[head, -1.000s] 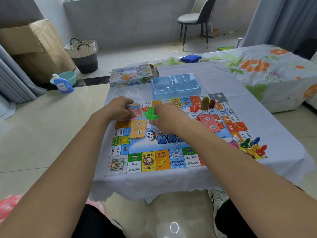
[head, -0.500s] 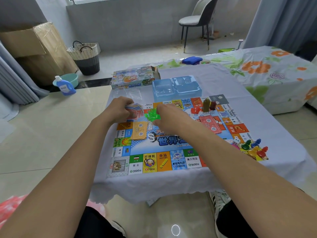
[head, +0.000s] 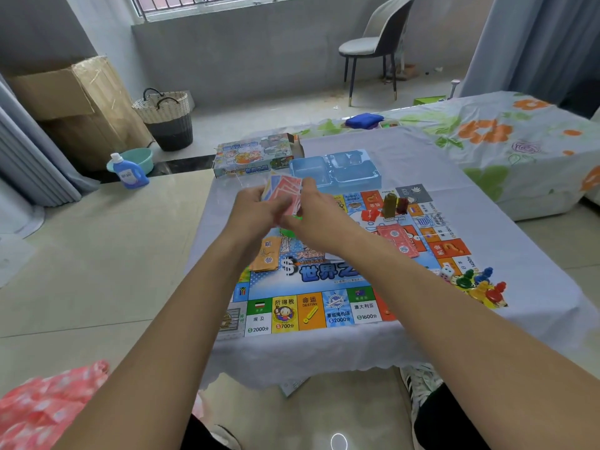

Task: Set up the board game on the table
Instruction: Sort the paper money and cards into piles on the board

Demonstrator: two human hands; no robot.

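Observation:
The colourful game board (head: 311,306) lies flat on the cloth-covered table (head: 487,319). Above its far left part, my left hand (head: 251,206) and my right hand (head: 311,212) together hold a fanned stack of red and blue cards (head: 284,186), raised off the board. Green plastic pieces (head: 292,222) show just under my right hand; whether it holds them I cannot tell. An orange card stack (head: 268,254) and a red card stack (head: 397,238) lie on the board. Pawns (head: 480,285) and a die (head: 447,271) sit at the board's right corner.
The game box (head: 256,154) and a blue plastic tray (head: 334,170) stand at the table's far edge. Small red and brown building pieces (head: 388,206) stand on the board's far right. A floral-covered bed (head: 503,141) is to the right, with a chair, a basket and a carton behind.
Both hands have lifted from the board and come together, raising the red and blue cards into a fan. The head camera has tilted up slightly.

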